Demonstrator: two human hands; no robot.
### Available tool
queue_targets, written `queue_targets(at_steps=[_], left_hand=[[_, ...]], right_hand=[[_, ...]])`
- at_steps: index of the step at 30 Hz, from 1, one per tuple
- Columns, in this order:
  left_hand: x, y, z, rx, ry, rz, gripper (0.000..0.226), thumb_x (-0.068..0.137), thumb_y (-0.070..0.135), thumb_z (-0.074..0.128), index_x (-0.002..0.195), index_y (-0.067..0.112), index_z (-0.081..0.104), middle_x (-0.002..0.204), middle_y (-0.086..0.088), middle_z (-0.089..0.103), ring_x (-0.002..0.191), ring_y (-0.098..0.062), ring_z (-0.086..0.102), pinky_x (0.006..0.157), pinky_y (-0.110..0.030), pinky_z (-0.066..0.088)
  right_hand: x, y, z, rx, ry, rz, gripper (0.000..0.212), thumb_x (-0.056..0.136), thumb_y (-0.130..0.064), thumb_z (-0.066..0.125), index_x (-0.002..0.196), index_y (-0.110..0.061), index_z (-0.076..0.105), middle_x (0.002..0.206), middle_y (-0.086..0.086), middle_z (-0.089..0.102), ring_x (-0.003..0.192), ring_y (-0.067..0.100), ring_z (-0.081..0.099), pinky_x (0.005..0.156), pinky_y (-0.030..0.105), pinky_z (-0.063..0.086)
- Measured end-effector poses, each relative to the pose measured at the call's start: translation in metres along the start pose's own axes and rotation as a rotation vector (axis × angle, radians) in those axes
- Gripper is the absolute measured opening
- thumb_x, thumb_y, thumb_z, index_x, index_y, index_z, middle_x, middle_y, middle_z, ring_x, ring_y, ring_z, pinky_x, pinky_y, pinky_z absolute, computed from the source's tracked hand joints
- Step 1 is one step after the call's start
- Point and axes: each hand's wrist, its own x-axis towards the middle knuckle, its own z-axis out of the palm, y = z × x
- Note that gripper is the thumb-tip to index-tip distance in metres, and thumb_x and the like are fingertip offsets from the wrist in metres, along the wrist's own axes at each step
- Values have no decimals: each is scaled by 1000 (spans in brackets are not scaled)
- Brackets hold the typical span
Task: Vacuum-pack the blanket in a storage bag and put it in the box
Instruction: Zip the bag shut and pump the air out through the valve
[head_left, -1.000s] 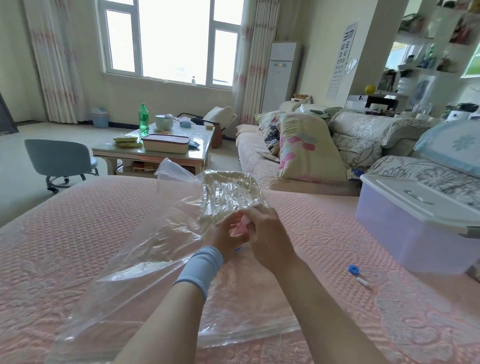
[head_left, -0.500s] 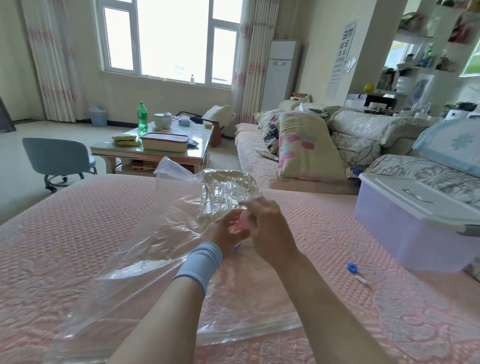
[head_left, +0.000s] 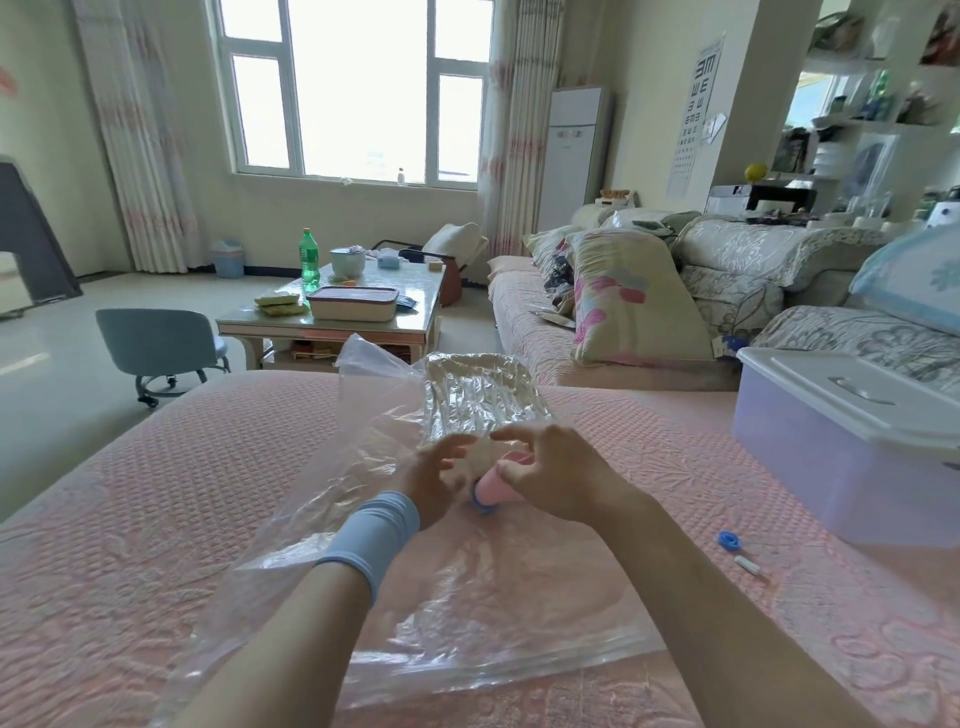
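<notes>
Bright daylight floods in from the overexposed window (head_left: 363, 88) ahead, glinting softly off the clear storage bag (head_left: 467, 597), while wide-angle distortion bends the slightly soft frame edges.

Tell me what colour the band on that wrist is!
Light blue; the wristband shows best in the head view.

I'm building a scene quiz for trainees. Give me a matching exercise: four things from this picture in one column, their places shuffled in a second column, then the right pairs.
Things
1. clear plastic storage bag
2. small pink cylinder
3. small blue ring-shaped plastic piece
4. translucent plastic storage box with white lid

Places
A. lying loose on the pink bedspread, near the box
B. at the far right, lid on
C. spread across the middle of the bedspread
D. held in the right hand

Pairs: 1-C, 2-D, 3-A, 4-B
</notes>
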Motion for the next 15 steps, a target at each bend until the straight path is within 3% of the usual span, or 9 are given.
queue_targets(at_steps=[4, 8, 11, 13, 15], left_hand=[[28, -10, -23, 81, -15, -84, 37, 94, 8, 58, 126, 25, 59, 118, 0, 64, 103, -16, 61, 98, -32, 48], [69, -8, -19, 231, -92, -87, 36, 97, 19, 56, 132, 26, 56, 134, -2, 58, 117, -21, 58, 106, -32, 41], [107, -14, -7, 448, -170, -99, 44, 100, 31, 50, 144, 29, 44, 147, -4, 44, 131, -25, 46, 106, -31, 33], [131, -25, -2, 557, -219, -135, 54, 99, 41, 48, 150, 33, 31, 156, -4, 31, 139, -27, 36, 111, -35, 29], [149, -36, 2, 593, -272, -192, 68, 96, 51, 49, 154, 36, 16, 163, -3, 10, 148, -28, 18, 118, -41, 22]], right_hand=[[34, 11, -13, 221, -93, 45, 37, 98, -42, 57, 131, -25, 64, 130, -8, 65, 116, 11, 59, 99, 30, 46], [88, 33, -8, 412, -248, 213, 42, 103, -34, 53, 135, -8, 59, 137, 7, 60, 117, 20, 57, 88, 21, 48], [133, 56, 12, 95, -338, 192, 44, 99, -40, 58, 139, -21, 56, 145, 4, 54, 124, 20, 55, 105, 35, 46], [154, 66, 29, -186, -408, 165, 54, 93, -46, 63, 144, -36, 48, 159, -1, 35, 137, 23, 44, 114, 42, 36], [166, 71, 43, -304, -451, 137, 71, 89, -52, 65, 151, -46, 32, 166, -6, 12, 149, 26, 25, 118, 46, 25]])
